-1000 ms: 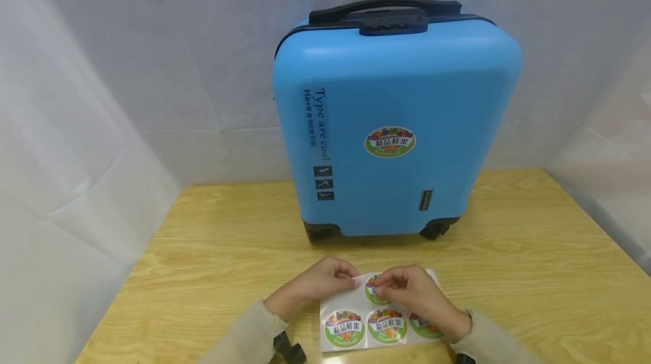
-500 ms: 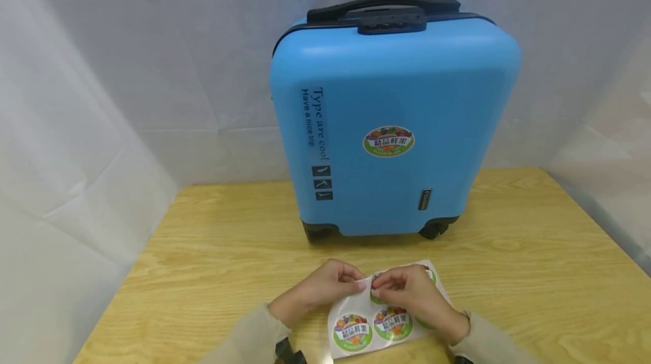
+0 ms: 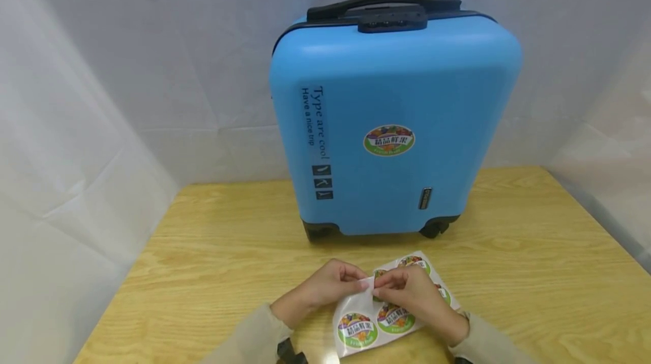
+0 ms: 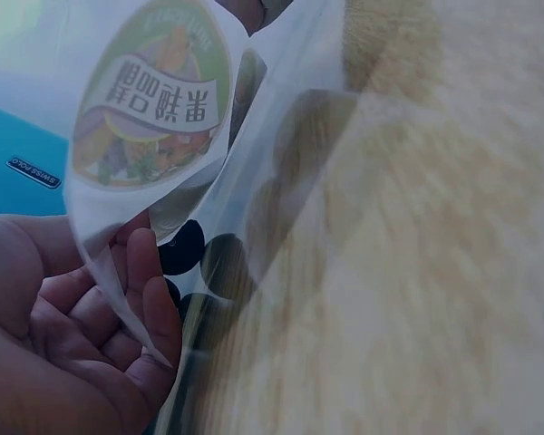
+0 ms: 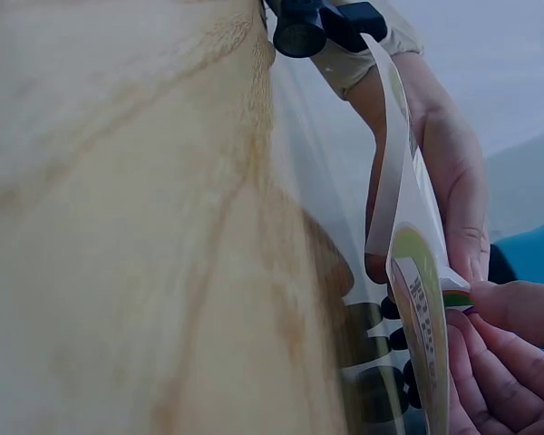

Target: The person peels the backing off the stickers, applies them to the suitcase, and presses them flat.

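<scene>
A white sheet of round fruit stickers (image 3: pixel 357 330) is held between both hands, tilted and bent near its upper left. My left hand (image 3: pixel 325 289) pinches that corner between thumb and fingers; in the left wrist view the sheet (image 4: pixel 154 109) curves up from the left hand (image 4: pixel 63 326). My right hand (image 3: pixel 414 293) pinches at a sticker just beside the left fingertips and partly covers it. In the right wrist view the right hand (image 5: pixel 517 353) has a colourful sticker edge (image 5: pixel 456 297) between thumb and finger, slightly off the backing.
Behind the hands a blue suitcase (image 3: pixel 351 183) stands upright on the wooden table (image 3: pixel 218 251). It bears a round fruit sticker (image 3: pixel 389 141) on its front and has a black handle (image 3: pixel 383 5) on top. A white cloth (image 3: pixel 203 70) hangs behind.
The sticker sheet has turned counter-clockwise, its right side swinging up, and its left corner bends more. Both hands stay close together, the left shifting slightly right. The suitcase stands as before.
</scene>
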The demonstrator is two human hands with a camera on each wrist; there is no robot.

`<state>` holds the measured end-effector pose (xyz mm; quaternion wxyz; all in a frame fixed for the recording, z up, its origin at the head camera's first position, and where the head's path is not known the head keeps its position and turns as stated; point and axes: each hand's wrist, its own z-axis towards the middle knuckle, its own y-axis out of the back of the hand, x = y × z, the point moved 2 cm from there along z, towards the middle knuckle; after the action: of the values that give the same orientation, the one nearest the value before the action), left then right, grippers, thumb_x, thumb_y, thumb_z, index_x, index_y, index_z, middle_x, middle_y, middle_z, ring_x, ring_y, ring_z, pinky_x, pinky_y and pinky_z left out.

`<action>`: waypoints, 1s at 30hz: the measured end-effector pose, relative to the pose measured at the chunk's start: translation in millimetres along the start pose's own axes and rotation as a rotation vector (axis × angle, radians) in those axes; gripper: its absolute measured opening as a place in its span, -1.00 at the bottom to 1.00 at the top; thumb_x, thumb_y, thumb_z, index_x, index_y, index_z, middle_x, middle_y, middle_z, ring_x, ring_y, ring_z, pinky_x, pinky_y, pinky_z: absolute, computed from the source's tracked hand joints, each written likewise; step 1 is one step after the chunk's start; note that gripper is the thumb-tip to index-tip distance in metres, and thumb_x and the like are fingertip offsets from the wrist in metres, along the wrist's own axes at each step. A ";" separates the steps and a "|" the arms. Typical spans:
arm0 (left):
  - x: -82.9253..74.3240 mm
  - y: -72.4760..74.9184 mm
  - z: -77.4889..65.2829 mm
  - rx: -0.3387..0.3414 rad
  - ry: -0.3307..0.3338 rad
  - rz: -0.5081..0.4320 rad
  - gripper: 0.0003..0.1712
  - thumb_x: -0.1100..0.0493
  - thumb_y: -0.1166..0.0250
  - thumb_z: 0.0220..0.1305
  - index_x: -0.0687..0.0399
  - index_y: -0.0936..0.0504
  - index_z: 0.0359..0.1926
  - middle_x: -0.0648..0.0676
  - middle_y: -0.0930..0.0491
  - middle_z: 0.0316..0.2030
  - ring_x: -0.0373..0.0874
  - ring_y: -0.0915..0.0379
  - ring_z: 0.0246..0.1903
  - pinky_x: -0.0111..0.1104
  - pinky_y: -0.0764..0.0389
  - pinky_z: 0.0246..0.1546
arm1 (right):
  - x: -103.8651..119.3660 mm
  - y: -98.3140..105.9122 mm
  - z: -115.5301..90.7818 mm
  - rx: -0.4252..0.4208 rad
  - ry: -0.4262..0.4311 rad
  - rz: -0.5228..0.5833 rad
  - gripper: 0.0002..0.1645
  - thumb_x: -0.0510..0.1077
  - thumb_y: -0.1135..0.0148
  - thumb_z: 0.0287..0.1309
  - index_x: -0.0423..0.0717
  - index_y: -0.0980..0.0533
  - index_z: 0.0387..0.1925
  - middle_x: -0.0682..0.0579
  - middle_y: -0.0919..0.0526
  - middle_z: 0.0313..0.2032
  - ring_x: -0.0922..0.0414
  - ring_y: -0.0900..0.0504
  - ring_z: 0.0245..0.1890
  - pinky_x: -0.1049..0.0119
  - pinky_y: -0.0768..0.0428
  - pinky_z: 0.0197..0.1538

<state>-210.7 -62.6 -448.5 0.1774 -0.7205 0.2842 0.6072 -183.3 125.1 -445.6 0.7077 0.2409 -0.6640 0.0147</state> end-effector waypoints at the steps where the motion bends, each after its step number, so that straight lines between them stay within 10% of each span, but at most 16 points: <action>1: 0.1 0.0 0.0 0.000 0.000 0.000 -0.76 0.30 -0.21 0.25 0.45 -0.61 -0.16 0.25 -0.67 -0.33 -0.25 -0.57 -0.49 -0.41 -0.62 -0.39 | -0.1 0.0 0.0 0.001 -0.003 0.003 -0.77 -0.18 -0.36 0.05 -0.28 -0.65 -0.29 -0.09 -0.70 -0.40 0.20 -0.65 -0.47 0.39 -0.61 -0.40; 30: -5.8 6.8 -3.6 0.017 0.043 0.059 -0.76 0.25 -0.21 0.27 0.36 -0.63 -0.13 0.20 -0.69 -0.33 -0.25 -0.57 -0.52 -0.44 -0.60 -0.45 | 3.3 5.0 -5.9 0.018 -0.060 0.023 -0.81 -0.17 -0.32 0.07 -0.26 -0.65 -0.35 -0.03 -0.70 -0.48 0.16 -0.65 -0.52 0.35 -0.61 -0.46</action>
<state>-212.8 -68.9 -441.5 0.1596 -0.7232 0.3142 0.5939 -179.1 130.6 -440.9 0.6849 0.2399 -0.6877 0.0215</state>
